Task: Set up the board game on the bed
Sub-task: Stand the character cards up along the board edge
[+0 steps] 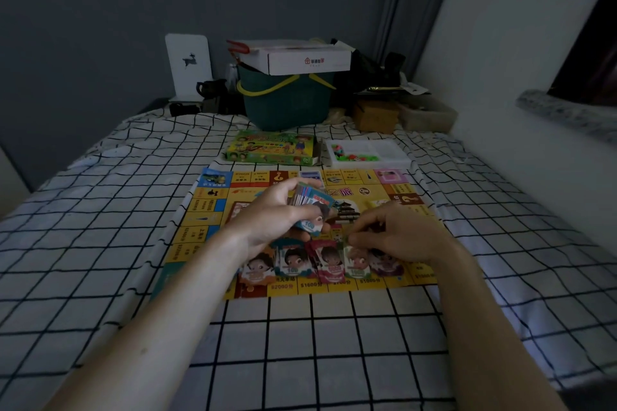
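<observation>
Basically sorting money: left hand [277, 213] grips the note stack [309, 202] as supply — right hand [397, 235] pinches a note onto the row of piles [320, 264] on the board [200, 210].

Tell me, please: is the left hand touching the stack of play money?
Touching. In the head view, the left hand has its fingers and thumb curled round the stack of play money, holding it above the game board.
</observation>
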